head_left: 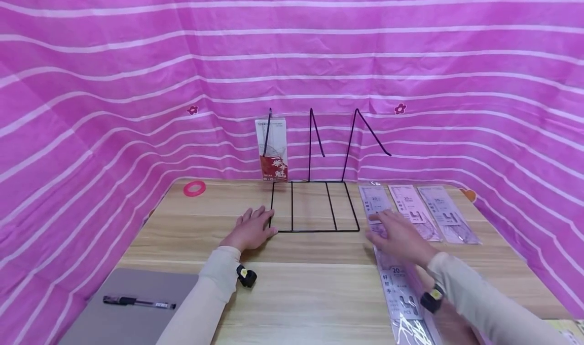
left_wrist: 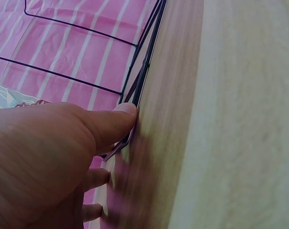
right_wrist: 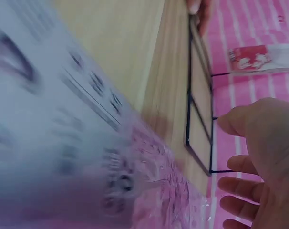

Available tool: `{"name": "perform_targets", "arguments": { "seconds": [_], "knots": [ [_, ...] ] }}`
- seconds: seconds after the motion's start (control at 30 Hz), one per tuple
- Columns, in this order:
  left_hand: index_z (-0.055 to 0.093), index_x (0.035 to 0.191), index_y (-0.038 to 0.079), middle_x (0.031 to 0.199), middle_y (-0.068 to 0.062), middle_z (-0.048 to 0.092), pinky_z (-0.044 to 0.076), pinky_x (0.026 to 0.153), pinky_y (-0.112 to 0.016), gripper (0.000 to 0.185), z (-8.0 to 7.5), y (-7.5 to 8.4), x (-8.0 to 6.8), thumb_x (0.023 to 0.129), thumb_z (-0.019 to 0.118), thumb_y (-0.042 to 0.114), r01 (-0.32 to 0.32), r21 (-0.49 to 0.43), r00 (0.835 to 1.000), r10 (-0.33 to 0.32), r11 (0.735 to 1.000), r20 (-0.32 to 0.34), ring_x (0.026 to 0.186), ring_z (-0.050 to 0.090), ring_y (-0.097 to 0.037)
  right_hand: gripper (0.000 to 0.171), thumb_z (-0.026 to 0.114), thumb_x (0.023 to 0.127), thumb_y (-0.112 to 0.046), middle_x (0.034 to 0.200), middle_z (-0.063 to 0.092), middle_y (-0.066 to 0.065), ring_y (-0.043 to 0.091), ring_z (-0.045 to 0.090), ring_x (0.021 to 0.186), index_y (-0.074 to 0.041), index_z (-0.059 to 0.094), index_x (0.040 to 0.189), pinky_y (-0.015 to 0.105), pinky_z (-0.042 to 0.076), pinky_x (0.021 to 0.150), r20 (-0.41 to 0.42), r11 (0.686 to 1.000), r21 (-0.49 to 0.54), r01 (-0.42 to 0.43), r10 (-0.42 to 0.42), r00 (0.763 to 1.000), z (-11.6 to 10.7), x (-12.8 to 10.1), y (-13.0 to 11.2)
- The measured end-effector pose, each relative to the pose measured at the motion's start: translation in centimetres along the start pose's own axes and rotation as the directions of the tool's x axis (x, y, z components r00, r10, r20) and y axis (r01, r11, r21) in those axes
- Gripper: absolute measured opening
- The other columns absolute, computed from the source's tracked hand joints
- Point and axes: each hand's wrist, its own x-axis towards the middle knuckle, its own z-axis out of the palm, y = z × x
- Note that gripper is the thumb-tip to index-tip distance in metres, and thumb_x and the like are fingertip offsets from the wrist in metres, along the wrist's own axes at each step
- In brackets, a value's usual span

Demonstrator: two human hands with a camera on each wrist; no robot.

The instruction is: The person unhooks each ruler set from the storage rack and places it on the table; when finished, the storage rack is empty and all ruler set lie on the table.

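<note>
A black wire display rack (head_left: 314, 231) stands on the wooden table, with three bent prongs rising at its back. A white-and-red package (head_left: 274, 152) hangs at the left prong. My left hand (head_left: 252, 228) holds the rack's front left corner between thumb and forefinger; in the left wrist view the thumb (left_wrist: 113, 125) lies against the wire. Fingers spread and holding nothing, my right hand (head_left: 399, 237) hovers over a clear-wrapped lilac package (head_left: 376, 198) right of the rack. A similar lilac package (head_left: 401, 291) lies nearer, partly hidden under the right wrist.
Right of my right hand lie a pink package (head_left: 410, 203) and another lilac one (head_left: 444, 213). A pink ring (head_left: 194, 188) sits at the back left. At the front left, a black pen (head_left: 139, 302) lies on a grey mat (head_left: 105, 324). Pink striped cloth (head_left: 292, 56) encloses the table.
</note>
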Motion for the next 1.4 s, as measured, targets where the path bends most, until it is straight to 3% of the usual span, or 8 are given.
{"name": "perform_targets", "arguments": {
  "seconds": [0.13,0.3,0.37,0.5,0.83,1.1,1.4],
  "knots": [
    [0.042,0.162,0.015,0.174,-0.02,0.025,0.007,0.128,-0.072,0.062,0.3,-0.1,0.1,0.107,0.057,0.04,-0.001,0.007,1.0,0.001,1.0,-0.006,0.16,0.011,-0.054,0.059,0.069,0.101,-0.041,0.144,0.061,0.021,0.046,0.053,0.135,-0.002,0.058,0.144,0.07,0.035,0.116,0.055,0.999,-0.043,0.008,-0.005,0.998,1.7,3.1,0.2],
    [0.041,0.162,0.015,0.174,-0.02,0.025,0.008,0.128,-0.073,0.063,1.0,0.2,0.1,0.107,0.057,0.041,-0.017,-0.003,1.0,0.017,1.0,0.005,0.16,0.011,-0.053,0.058,0.065,0.102,-0.048,0.139,0.062,0.021,0.049,0.052,0.132,-0.003,0.058,0.138,0.07,0.036,0.107,0.103,0.996,-0.086,0.015,-0.006,0.995,3.4,4.8,0.9],
    [0.041,0.162,0.014,0.173,-0.02,0.025,0.008,0.127,-0.073,0.064,1.1,0.3,0.1,0.107,0.057,0.041,-0.025,-0.008,1.0,0.025,1.0,0.002,0.16,0.012,-0.054,0.06,0.064,0.102,-0.049,0.141,0.061,0.023,0.051,0.051,0.132,-0.002,0.058,0.138,0.07,0.037,0.105,0.117,0.995,-0.099,0.027,-0.015,0.993,3.8,5.0,1.1],
    [0.041,0.163,0.015,0.174,-0.019,0.025,0.008,0.128,-0.073,0.065,1.1,0.5,0.1,0.106,0.057,0.042,-0.026,-0.001,1.0,0.026,1.0,-0.01,0.16,0.012,-0.053,0.068,0.061,0.103,-0.048,0.154,0.051,0.029,0.056,0.042,0.143,0.003,0.052,0.148,0.076,0.03,0.114,0.142,0.994,-0.104,0.028,-0.014,0.99,3.9,5.2,1.1],
    [0.041,0.163,0.017,0.174,-0.017,0.025,0.008,0.129,-0.071,0.064,0.4,0.7,0.1,0.106,0.058,0.043,-0.017,-0.006,1.0,0.017,1.0,-0.017,0.161,0.012,-0.051,0.084,0.062,0.099,-0.062,0.157,0.049,0.027,0.055,0.039,0.147,0.003,0.051,0.151,0.077,0.028,0.116,0.14,0.991,-0.127,0.042,-0.024,0.99,3.2,5.3,1.7],
    [0.041,0.163,0.018,0.174,-0.017,0.025,0.008,0.129,-0.07,0.065,0.2,0.0,-0.3,0.106,0.059,0.043,-0.005,-0.01,1.0,0.004,1.0,-0.03,0.161,0.012,-0.051,0.082,0.064,0.1,-0.058,0.161,0.046,0.026,0.056,0.035,0.149,0.001,0.049,0.154,0.077,0.019,0.119,0.133,0.996,-0.061,0.068,-0.059,0.989,3.8,5.3,1.9],
    [0.046,0.159,0.015,0.172,-0.018,0.031,0.013,0.129,-0.069,0.065,0.1,0.0,-0.2,0.103,0.065,0.041,-0.007,-0.032,0.998,0.005,0.999,-0.059,0.159,0.019,-0.051,0.082,0.063,0.098,-0.061,0.159,0.048,0.026,0.054,0.039,0.147,0.0,0.051,0.152,0.077,0.026,0.114,0.124,0.994,-0.075,0.074,-0.065,0.99,4.3,5.5,2.1]
  ]
}}
